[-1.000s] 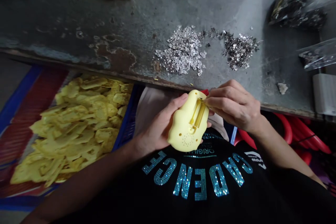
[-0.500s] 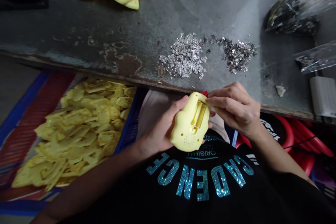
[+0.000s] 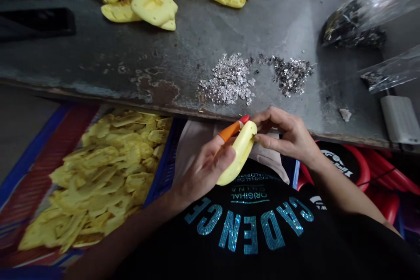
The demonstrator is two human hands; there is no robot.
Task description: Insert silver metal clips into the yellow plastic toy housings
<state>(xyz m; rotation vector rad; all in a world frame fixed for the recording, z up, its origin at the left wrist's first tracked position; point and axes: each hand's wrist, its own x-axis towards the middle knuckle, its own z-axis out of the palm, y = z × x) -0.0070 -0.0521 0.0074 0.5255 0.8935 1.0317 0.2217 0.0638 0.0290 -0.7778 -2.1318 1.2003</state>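
Observation:
My left hand (image 3: 205,168) is closed around a yellow plastic shell half (image 3: 241,153), which is tilted so that its rounded side edge faces me. One left finger wears orange and red finger covers (image 3: 231,130) and lies along the shell's far side. At the shell's upper right edge, my right hand (image 3: 284,133) has its thumb and curled fingers closed on the rim. Any small part between those fingertips is hidden. Just beyond, two heaps of small metal plates lie on the metal table, a bright one (image 3: 229,79) and a darker one (image 3: 292,74).
Yellow shells (image 3: 154,6) are piled at the table's back. Below the table edge at left, a blue-and-red crate (image 3: 160,162) holds many more yellow pieces (image 3: 108,175). Clear bags of dark metal parts (image 3: 354,26) and a white box (image 3: 400,118) sit at right.
The shell has turned from showing its slotted face to showing its side edge. My right fingers have spread around the rim, and the left finger's orange cover has come into view.

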